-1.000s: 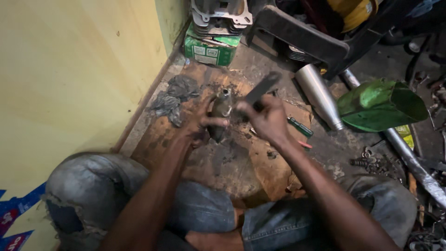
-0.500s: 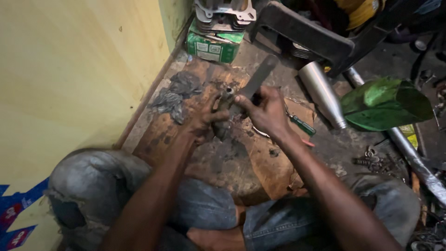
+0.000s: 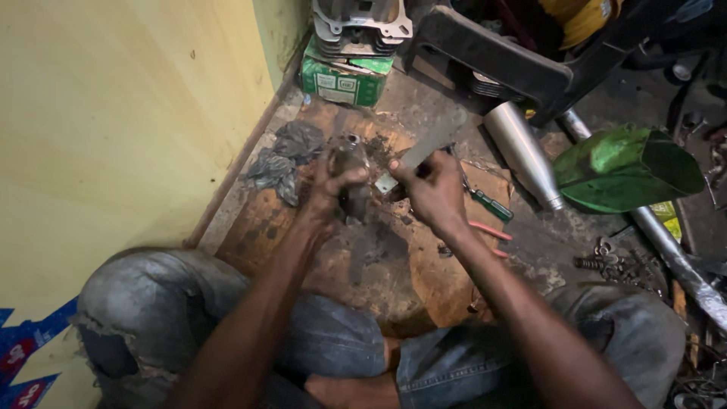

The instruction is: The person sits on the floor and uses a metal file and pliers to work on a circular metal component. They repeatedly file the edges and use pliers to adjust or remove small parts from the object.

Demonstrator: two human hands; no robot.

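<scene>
My left hand [image 3: 331,189] grips a dirty grey metal engine part [image 3: 350,163], holding it upright on stained brown cardboard [image 3: 394,265]. My right hand [image 3: 430,185] is closed around a flat grey metal blade [image 3: 424,151], whose lower end lies against the side of the part. The blade slants up to the right, away from the hand. Both forearms reach forward over my knees in grey jeans.
A yellow wall runs along the left. A crumpled grey rag [image 3: 284,155] lies by the wall. A green box [image 3: 344,79] carries a finned cylinder [image 3: 360,23]. Right: a green-handled screwdriver [image 3: 488,203], silver exhaust pipe [image 3: 522,155], green metal cover [image 3: 628,170], small springs [image 3: 606,261].
The blade has shifted against the part, its lower end now lower and nearer my left hand. The view has moved slightly; both hands keep their hold.
</scene>
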